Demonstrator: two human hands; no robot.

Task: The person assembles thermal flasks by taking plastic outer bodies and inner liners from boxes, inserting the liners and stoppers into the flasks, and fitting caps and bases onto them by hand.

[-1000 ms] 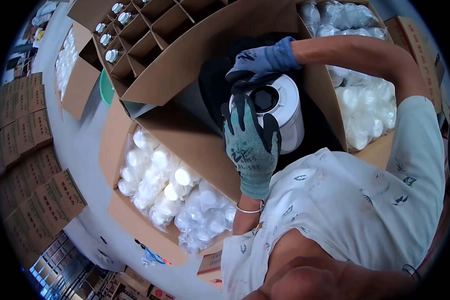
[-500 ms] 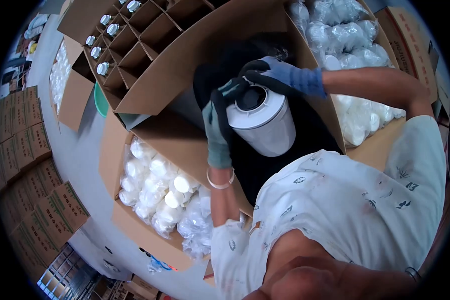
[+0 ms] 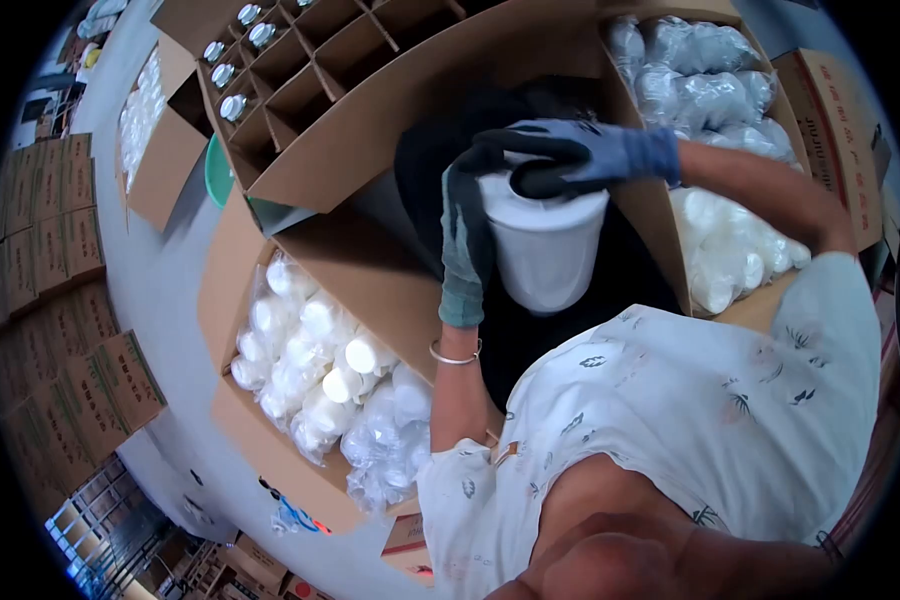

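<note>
A white round plastic canister [image 3: 546,255] stands on my lap against dark cloth, its top tipped slightly away from me. My left hand [image 3: 465,225], in a grey-green glove with dark fingers, is closed at the left side of its rim. Across the top lies my right hand [image 3: 580,158], in a blue-grey glove with dark fingers, bent over the canister's upper opening. The right hand covers most of the top, and motion blur hides whether anything small is between its fingers. A bracelet [image 3: 456,355] circles my left wrist.
A divided carton [image 3: 310,165] holding several silver-capped bottles [image 3: 233,107] stands ahead. Open boxes of bagged white plastic pieces lie left [image 3: 315,350] and right [image 3: 735,240]. Stacked cartons [image 3: 70,330] line the far left. A green basin [image 3: 217,172] sits behind the divided carton.
My right hand has moved over the canister's top and now covers the dark opening seen earlier. The canister has tipped so more of its side shows. My left hand has shifted slightly right.
</note>
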